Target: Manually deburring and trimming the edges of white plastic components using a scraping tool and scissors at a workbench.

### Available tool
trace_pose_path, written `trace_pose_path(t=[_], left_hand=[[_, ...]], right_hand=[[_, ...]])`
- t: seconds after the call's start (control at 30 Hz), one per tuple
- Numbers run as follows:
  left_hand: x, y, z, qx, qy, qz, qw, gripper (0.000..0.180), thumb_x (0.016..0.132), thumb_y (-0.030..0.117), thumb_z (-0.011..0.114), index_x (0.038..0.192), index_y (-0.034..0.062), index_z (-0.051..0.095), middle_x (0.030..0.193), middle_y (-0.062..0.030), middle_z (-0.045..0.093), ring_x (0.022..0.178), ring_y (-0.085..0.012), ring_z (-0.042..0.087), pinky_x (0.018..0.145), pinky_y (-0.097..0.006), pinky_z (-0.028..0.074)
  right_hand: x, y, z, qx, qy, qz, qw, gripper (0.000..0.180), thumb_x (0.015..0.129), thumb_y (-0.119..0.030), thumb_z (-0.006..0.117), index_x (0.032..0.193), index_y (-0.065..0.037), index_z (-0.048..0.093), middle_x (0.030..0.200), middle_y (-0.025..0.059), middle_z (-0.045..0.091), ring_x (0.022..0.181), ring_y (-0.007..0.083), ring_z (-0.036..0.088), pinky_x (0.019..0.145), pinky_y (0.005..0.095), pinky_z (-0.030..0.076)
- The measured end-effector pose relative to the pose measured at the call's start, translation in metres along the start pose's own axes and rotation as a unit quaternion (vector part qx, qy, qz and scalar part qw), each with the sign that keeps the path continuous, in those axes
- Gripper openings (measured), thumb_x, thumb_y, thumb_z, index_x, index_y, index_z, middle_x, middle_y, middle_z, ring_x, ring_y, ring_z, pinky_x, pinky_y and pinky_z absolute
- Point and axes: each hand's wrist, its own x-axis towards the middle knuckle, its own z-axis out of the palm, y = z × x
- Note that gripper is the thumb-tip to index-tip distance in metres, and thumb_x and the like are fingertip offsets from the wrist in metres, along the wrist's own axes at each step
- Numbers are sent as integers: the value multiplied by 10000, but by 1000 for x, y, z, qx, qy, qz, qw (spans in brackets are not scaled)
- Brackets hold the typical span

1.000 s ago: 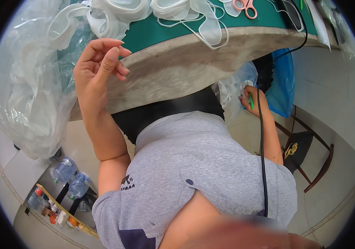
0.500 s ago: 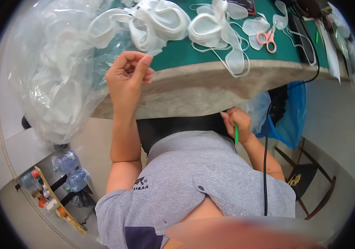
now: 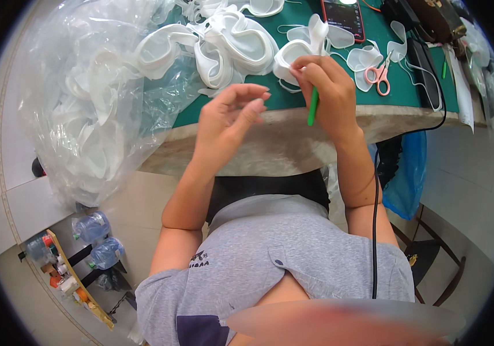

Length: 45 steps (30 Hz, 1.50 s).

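Observation:
Above the table's front edge, my right hand (image 3: 336, 92) holds a slim green-handled tool (image 3: 313, 109) that points down out of the curled fingers; its working end is hidden. Thumb and forefinger of that hand meet at the lower edge of a white cup-shaped piece (image 3: 293, 53) with thin straps. Whether they also pinch that piece, I cannot tell. My left hand (image 3: 224, 122) hovers to the left, thumb and fingers apart, with nothing between them. Just beyond it lies a pile of nested white cup-shaped pieces (image 3: 250, 41).
A large clear plastic bag (image 3: 85, 98) of white pieces hangs over the left edge of the green-topped table (image 3: 394, 95). To the right lie pink-handled scissors (image 3: 379, 78), a phone (image 3: 344, 20) and a black cable (image 3: 375, 230). Below hangs a blue bag (image 3: 405, 179).
My right hand has risen from beside my lap to the white pieces, carrying the green tool. My left hand has shifted right and its fingers have loosened.

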Motion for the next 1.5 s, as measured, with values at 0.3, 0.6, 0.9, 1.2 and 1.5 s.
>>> trace_pose_path(t=[0.3,0.6,0.9,1.2,1.5], left_hand=[[29,-3,10,-63,3,116,991,370,946,180,587,1226,-41,486,1171,-124,574,1049,-164,568,927,-288,451],[40,-3,5,-224,65,45,971,231,944,105,562,1121,-33,507,1044,-126,634,918,-166,627,785,-307,538],[38,-2,-3,-332,28,-18,943,286,949,195,576,1110,-32,511,1072,-140,625,963,-178,634,814,-349,566],[40,-8,1,-245,76,14,966,326,933,246,599,1093,-23,511,1030,-124,642,908,-183,654,797,-354,577],[40,-12,1,-243,69,29,967,275,922,225,616,1064,12,515,1005,-122,647,901,-174,653,779,-335,579]], right_hand=[[9,-7,4,250,6,37,967,409,813,74,670,670,-65,313,864,161,648,719,148,593,641,233,491],[29,-15,-2,295,-16,135,946,373,822,74,653,679,-63,338,890,148,664,753,136,620,654,223,498],[39,-17,9,189,-81,70,976,417,726,84,723,644,-48,337,858,127,693,713,168,637,615,238,502],[37,-22,7,251,-113,162,947,398,762,75,696,664,-69,338,843,100,688,746,113,623,647,218,493],[38,-23,10,320,-118,246,907,393,790,17,711,682,-80,346,839,80,683,757,92,600,692,211,486]])
